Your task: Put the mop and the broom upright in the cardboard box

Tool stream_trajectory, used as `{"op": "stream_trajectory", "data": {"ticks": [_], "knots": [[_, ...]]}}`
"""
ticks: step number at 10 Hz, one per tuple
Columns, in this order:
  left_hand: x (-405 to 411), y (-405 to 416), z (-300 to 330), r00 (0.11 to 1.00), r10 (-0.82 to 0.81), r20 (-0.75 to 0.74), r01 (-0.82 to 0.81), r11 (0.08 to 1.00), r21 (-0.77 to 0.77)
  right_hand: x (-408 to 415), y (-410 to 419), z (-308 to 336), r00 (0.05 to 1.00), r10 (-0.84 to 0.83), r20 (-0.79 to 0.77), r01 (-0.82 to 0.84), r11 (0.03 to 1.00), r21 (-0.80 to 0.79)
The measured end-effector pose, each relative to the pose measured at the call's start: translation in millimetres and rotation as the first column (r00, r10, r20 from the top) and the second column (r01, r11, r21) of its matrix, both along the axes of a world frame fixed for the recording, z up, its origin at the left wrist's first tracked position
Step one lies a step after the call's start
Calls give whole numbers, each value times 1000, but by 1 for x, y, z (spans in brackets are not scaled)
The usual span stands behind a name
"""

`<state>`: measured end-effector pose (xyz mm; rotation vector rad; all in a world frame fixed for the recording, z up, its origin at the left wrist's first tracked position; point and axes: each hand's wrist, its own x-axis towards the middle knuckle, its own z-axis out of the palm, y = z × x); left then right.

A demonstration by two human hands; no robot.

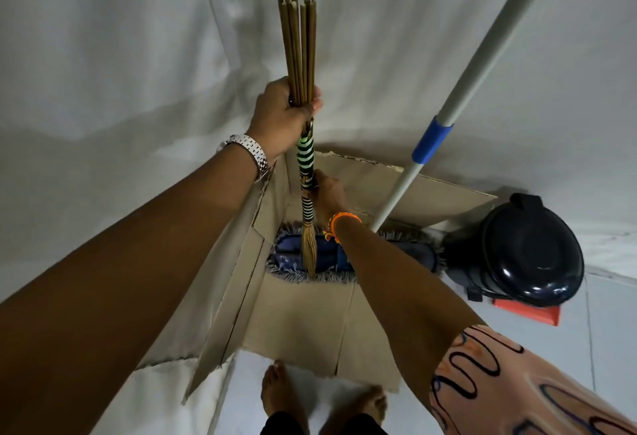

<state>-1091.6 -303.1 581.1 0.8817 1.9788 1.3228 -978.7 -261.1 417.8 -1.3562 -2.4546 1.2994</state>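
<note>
Your left hand [281,117] & right hand [327,195] clamp broom [305,158], bristles over cardboard box [300,317]; mop [344,257] already in, upright. Broom left to lower.

Brown corrugated cardboard box [303,317]: matt, torn paper edges. Broom of thin wooden sticks [300,55]: bound in glossy striped cord, dry straw bristles. Grey mop pole [482,65]: smooth, blue plastic collar; fringed blue cloth head. Beside the box, dark plastic bin [527,255]: glossy lid.

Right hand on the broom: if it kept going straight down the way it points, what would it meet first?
Probably the blue mop head lying in the cardboard box, directly beneath the right hand gripping the broom; depth is unclear.
</note>
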Motion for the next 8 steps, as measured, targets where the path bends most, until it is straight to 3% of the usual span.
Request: {"op": "stream_trajectory", "data": {"ticks": [2,5,7,8], "knots": [[-43,26,-70,988,53,-145,-57,998,-24,-51,22,-81,998,-60,-24,60,998,-1],[-73,49,-107,874,345,-341,-348,936,57,-93,39,-130,998,-43,49,41,998,42],[-65,38,-115,827,540,-157,-495,831,253,-101,42,-136,990,-3,140,11,998,-57],[-61,31,-109,820,535,-201,-452,823,345,-96,41,-133,987,7,163,6,997,-81]]}}
